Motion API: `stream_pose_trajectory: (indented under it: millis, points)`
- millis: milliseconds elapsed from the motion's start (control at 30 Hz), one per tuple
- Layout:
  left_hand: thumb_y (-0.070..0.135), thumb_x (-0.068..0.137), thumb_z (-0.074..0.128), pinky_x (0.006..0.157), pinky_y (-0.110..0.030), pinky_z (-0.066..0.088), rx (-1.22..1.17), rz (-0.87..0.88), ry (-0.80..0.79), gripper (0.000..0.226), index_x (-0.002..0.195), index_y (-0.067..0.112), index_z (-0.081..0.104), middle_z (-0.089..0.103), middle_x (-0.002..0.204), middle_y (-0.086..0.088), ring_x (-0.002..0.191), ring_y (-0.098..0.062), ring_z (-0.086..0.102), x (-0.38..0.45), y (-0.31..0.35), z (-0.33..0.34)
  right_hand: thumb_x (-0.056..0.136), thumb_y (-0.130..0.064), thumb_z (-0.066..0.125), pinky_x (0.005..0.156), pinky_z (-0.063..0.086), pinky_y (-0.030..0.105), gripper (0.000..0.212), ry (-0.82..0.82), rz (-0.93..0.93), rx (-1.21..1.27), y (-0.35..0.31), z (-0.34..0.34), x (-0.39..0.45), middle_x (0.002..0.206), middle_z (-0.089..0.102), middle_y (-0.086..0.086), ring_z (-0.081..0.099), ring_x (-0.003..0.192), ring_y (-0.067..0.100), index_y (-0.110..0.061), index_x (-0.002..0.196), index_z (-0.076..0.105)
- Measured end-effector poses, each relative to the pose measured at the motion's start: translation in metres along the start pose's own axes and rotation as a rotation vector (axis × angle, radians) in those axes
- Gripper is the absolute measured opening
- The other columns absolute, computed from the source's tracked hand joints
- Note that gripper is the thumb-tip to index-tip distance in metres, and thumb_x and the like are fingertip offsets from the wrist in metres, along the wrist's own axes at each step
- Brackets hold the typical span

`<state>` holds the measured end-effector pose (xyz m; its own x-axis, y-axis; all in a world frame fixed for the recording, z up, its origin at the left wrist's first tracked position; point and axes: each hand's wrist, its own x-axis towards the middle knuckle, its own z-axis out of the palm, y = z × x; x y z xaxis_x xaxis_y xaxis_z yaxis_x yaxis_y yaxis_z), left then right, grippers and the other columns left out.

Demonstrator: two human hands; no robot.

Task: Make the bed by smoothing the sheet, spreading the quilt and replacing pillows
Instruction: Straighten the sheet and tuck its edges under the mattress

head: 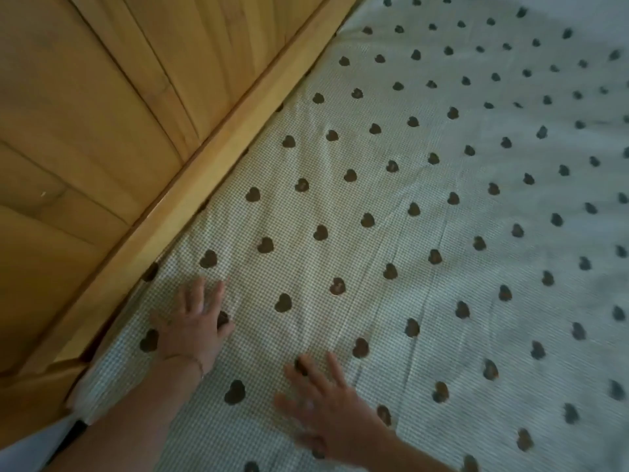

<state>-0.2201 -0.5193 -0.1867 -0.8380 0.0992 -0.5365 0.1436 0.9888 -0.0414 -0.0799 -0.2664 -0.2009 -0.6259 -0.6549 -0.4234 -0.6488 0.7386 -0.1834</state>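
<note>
Both hands, left hand [194,321] and right hand [326,407], lie flat on the creased checked sheet [408,216].

A honey-coloured wooden panelled wall [102,107] of slanting boards fills the upper left of the frame, edged by a lighter wooden rail [218,158] running diagonally from the top centre to the lower left.

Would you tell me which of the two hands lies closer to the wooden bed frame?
The left hand, flat on the sheet beside the frame; the right hand lies further out.
</note>
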Motion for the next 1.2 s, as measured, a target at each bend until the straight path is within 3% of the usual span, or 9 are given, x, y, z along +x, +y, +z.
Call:
stream_pose_trajectory:
  millis: [100, 200, 300, 467, 567, 667, 867, 1000, 1200]
  points:
    - [0.053, 0.097, 0.035, 0.115, -0.057, 0.02, 0.015, 0.183, 0.019, 0.07, 0.153, 0.036, -0.003, -0.013, 0.162, 0.001, 0.149, -0.027, -0.006, -0.036, 0.039, -0.003, 0.089, -0.06, 0.052, 0.111, 0.029, 0.061, 0.067, -0.063, -0.062, -0.01, -0.009, 0.006, -0.032, 0.161, 0.023, 0.005, 0.02, 0.149, 0.029, -0.036, 0.148, 0.031]
    - [0.051, 0.097, 0.037, 0.117, -0.056, 0.01, -0.007, 0.383, 0.016, 0.072, 0.151, 0.039, -0.009, -0.018, 0.16, 0.005, 0.148, -0.024, -0.011, -0.062, 0.09, 0.008, 0.095, -0.053, 0.047, 0.116, 0.012, 0.063, 0.076, 0.02, 0.272, 0.138, 0.018, -0.004, -0.037, 0.164, -0.005, 0.006, -0.004, 0.15, 0.032, -0.032, 0.155, 0.004]
    - [0.057, 0.094, 0.042, 0.114, -0.058, 0.017, 0.082, 0.427, -0.09, 0.081, 0.152, 0.035, -0.008, -0.022, 0.159, 0.001, 0.148, -0.03, -0.01, -0.088, 0.131, 0.03, 0.098, -0.054, 0.041, 0.115, 0.002, 0.067, 0.077, -0.026, 0.564, 0.244, 0.045, -0.001, -0.063, 0.16, -0.025, 0.0, -0.026, 0.144, 0.028, -0.039, 0.151, -0.013]
    - [0.059, 0.087, 0.054, 0.113, -0.065, 0.004, 0.189, 0.418, -0.221, 0.101, 0.147, 0.036, -0.024, -0.04, 0.15, -0.008, 0.142, -0.04, -0.025, -0.159, 0.161, 0.083, 0.088, -0.068, 0.04, 0.112, -0.005, 0.07, 0.088, -0.134, 0.549, 0.247, 0.0, 0.058, -0.151, 0.156, -0.033, -0.001, -0.03, 0.144, 0.027, -0.042, 0.149, -0.018]
    - [0.048, 0.091, 0.055, 0.115, -0.064, 0.004, 0.205, 0.438, -0.234, 0.095, 0.148, 0.035, -0.021, -0.04, 0.15, -0.009, 0.142, -0.041, -0.025, -0.196, 0.179, 0.1, 0.089, -0.064, 0.044, 0.111, 0.003, 0.072, 0.085, -0.138, 0.565, 0.268, -0.046, 0.089, -0.193, 0.156, -0.028, -0.001, -0.028, 0.143, 0.026, -0.043, 0.151, -0.009]
    - [0.036, 0.093, 0.056, 0.115, -0.061, 0.009, 0.236, 0.572, -0.263, 0.087, 0.152, 0.035, -0.008, -0.025, 0.158, -0.004, 0.145, -0.038, -0.016, -0.222, 0.211, 0.109, 0.095, -0.055, 0.045, 0.115, -0.001, 0.067, 0.084, -0.217, 0.605, 0.341, -0.083, 0.102, -0.223, 0.153, -0.033, -0.003, -0.031, 0.142, 0.023, -0.042, 0.15, -0.016]
    - [0.042, 0.093, 0.056, 0.116, -0.049, 0.021, 0.169, 0.767, -0.19, 0.083, 0.154, 0.027, 0.002, -0.008, 0.162, 0.001, 0.148, -0.025, 0.003, -0.272, 0.272, 0.125, 0.097, -0.043, 0.052, 0.12, 0.01, 0.057, 0.078, -0.106, 0.792, 0.518, -0.102, 0.101, -0.27, 0.165, -0.009, -0.001, -0.009, 0.151, 0.022, -0.029, 0.156, 0.004]
    - [0.054, 0.09, 0.053, 0.115, -0.058, 0.018, 0.169, 0.737, -0.2, 0.09, 0.153, 0.031, -0.008, -0.015, 0.161, 0.003, 0.148, -0.028, -0.007, -0.282, 0.304, 0.149, 0.091, -0.057, 0.053, 0.113, 0.007, 0.071, 0.085, -0.067, 0.98, 0.553, -0.085, 0.128, -0.307, 0.162, -0.019, -0.005, -0.017, 0.149, 0.027, -0.042, 0.153, -0.003]
    - [0.062, 0.092, 0.04, 0.112, -0.065, 0.003, 0.386, 0.586, -0.166, 0.092, 0.149, 0.027, -0.023, -0.029, 0.156, -0.011, 0.143, -0.04, -0.023, -0.349, 0.292, 0.205, 0.097, -0.053, 0.045, 0.113, -0.005, 0.068, 0.08, -0.01, 0.879, 0.505, -0.138, 0.186, -0.353, 0.162, -0.022, -0.003, -0.024, 0.147, 0.026, -0.04, 0.153, -0.011]
